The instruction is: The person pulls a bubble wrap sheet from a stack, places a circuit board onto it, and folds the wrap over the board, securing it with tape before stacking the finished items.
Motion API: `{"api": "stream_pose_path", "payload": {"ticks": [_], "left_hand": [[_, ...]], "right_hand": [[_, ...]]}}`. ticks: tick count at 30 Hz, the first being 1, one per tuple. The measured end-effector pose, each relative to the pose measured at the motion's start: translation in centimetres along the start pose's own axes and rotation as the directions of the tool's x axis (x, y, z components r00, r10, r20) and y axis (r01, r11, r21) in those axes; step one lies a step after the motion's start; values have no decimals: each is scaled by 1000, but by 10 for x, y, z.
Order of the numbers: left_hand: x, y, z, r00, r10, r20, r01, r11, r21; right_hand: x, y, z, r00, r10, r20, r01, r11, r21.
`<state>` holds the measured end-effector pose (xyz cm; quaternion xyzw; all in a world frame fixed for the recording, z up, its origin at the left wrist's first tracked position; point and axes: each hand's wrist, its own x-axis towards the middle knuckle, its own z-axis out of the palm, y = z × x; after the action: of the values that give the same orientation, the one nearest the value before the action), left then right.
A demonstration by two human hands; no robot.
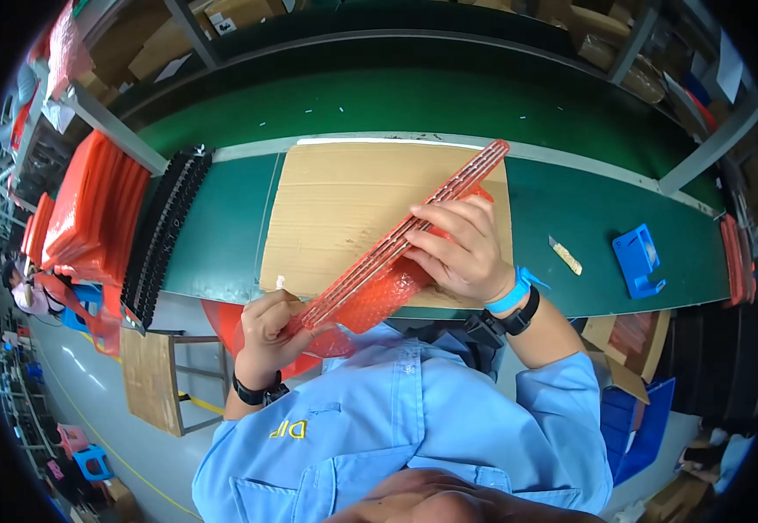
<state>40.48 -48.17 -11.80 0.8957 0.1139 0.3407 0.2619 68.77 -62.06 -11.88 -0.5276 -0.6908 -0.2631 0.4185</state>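
Observation:
A long, flat pack wrapped in red bubble wrap (386, 299) is tilted across the front of my body, its thin layered edge facing up. Its far end points up and right, above the cardboard sheet (335, 205). The lower left end is gripped in my left hand (267, 333), fingers curled over it. Farther up, my right hand (459, 244) holds the pack from the right side, fingertips on the layered edge. Loose red wrap hangs below it. What lies inside the layers is too small to make out.
On the green bench (553, 209) are a yellowish utility knife (565, 256) and a blue tape dispenser (638, 261) at right. A black slotted rack (165, 235) and stacked red bubble-wrapped packs (91, 209) stand left. A wooden stool (150, 381) is below. Another person (32, 295) is far left.

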Motion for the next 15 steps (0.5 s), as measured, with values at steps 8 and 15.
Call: {"api": "stream_pose_path", "payload": {"ticks": [8,15], "left_hand": [[-1,-4,-3,998,55,31,-55,998,-3],[2,-2,-2,998,65,19,-65,998,-4]], "right_hand": [[-10,-3,2,999,27,-25,-27,1000,-7],[-10,-1,0,999,27,-31,-28,999,-19]]}}
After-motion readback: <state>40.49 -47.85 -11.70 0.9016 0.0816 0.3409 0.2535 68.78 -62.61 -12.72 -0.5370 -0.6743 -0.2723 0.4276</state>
